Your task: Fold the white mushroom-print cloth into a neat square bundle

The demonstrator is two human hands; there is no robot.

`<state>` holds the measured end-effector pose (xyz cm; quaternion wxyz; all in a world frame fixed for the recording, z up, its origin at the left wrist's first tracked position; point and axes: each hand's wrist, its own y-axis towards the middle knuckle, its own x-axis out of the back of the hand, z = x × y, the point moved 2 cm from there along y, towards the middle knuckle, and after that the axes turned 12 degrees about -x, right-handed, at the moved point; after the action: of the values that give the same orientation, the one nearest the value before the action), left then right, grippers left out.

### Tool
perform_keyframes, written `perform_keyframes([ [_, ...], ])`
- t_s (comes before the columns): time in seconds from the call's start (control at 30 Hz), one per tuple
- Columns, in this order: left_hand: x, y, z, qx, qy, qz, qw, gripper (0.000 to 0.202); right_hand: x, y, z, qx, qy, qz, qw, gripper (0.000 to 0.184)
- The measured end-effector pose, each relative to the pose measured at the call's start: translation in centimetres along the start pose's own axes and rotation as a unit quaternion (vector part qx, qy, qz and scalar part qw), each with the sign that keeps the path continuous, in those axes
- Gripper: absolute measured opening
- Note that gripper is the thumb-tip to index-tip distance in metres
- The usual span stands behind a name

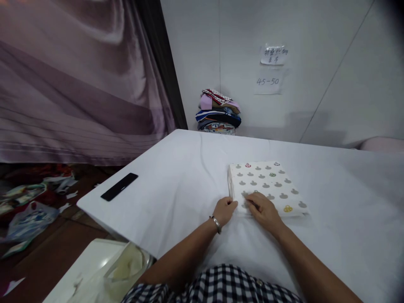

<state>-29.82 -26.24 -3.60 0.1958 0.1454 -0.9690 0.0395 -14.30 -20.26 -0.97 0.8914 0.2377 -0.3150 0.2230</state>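
Cloth (268,185), likely soft and light, we are pinching at its edge, left hand (224,210) closed, right hand (264,211) pressing flat beside that pinch.

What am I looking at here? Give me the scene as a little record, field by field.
surface: table with a white cover
left: left hand curled at the near left corner of the folded cloth, touching it; pinching or not, unclear
right: right hand resting on top of the folded cloth
cloth print: small grey and coloured shapes on white
left edge: black phone, lying flat
far end: stack of clothes against the wall
wall: two paper notes, lower one reading 45-50
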Motion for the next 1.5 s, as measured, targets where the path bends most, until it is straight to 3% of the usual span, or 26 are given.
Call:
perform_keyframes([
  [0.23, 0.3, 0.6, 0.4, -0.027, -0.037, -0.039, 0.998, 0.027, -0.8, 0.2, 0.4, -0.012, -0.037, -0.005, 0.999, 0.024],
  [0.37, -0.1, 0.7, 0.9, -0.010, -0.085, -0.026, 0.996, 0.022, -1.4, 1.1, 1.4, -0.073, -0.083, 0.037, 0.993, 0.025],
  [0.53, -0.1, 0.5, 0.9, -0.008, -0.093, -0.021, 0.995, 0.021, -1.9, 2.7, 3.0, -0.172, -0.167, 0.106, 0.965, 0.029],
  [0.7, 0.2, 0.2, 0.5, -0.027, -0.065, -0.028, 0.997, 0.015, -2.3, 3.8, 3.0, -0.223, -0.157, 0.143, 0.951, 0.019],
  [1.03, 0.2, 0.3, 0.8, -0.045, -0.063, -0.031, 0.997, 0.011, -2.8, 3.7, 2.7, -0.226, -0.029, 0.112, 0.967, 0.016],
  [1.23, 0.5, -0.1, 0.5, -0.025, -0.115, -0.014, 0.993, 0.012, -3.4, 3.2, 2.4, -0.213, -0.013, 0.082, 0.974, 0.017],
  [1.5, 0.2, -0.4, 1.0, -0.059, -0.066, -0.022, 0.996, 0.010, -2.3, 2.4, 2.8, -0.153, 0.046, 0.118, 0.980, 0.026],
])
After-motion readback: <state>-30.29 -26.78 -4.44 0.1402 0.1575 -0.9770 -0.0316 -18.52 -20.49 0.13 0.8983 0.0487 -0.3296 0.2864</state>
